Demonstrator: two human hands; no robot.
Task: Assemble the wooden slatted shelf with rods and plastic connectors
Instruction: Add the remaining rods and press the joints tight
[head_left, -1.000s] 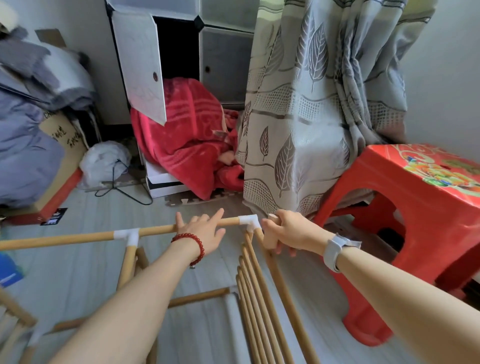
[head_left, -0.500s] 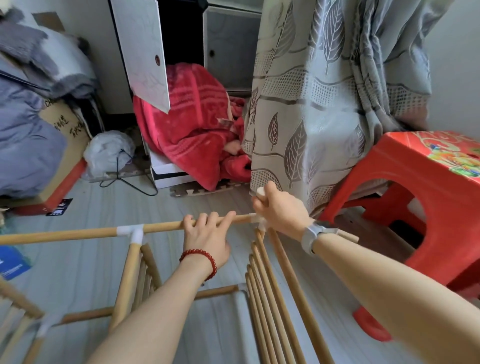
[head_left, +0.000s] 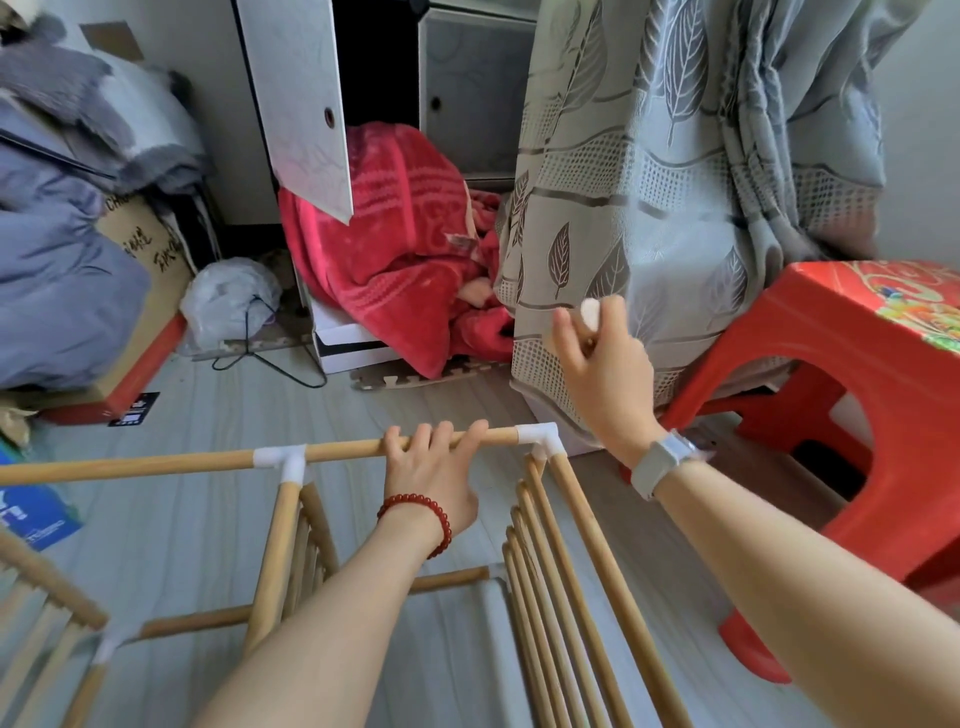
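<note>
The top rod (head_left: 332, 457) of the wooden shelf frame (head_left: 291, 545) is gripped by the left hand (head_left: 431, 473), fingers curled over it between the white T-connector (head_left: 283, 460) and the white corner connector (head_left: 540, 439). A red bead bracelet (head_left: 415, 512) is worn on that wrist. The right hand (head_left: 605, 364) is raised above the corner, well apart from it, fingers closed around a small white piece (head_left: 591, 312); what the piece is cannot be told. A pale watch (head_left: 662, 462) is seen on the right wrist. The slatted panel (head_left: 550, 582) is attached below the corner connector and runs toward the camera. The frame stands on the grey floor (head_left: 218, 410), beside a red plastic stool (head_left: 852, 395) and a leaf-patterned curtain (head_left: 649, 182). A red blanket (head_left: 405, 260) is seen spilling from an open cabinet (head_left: 301, 104).
</note>
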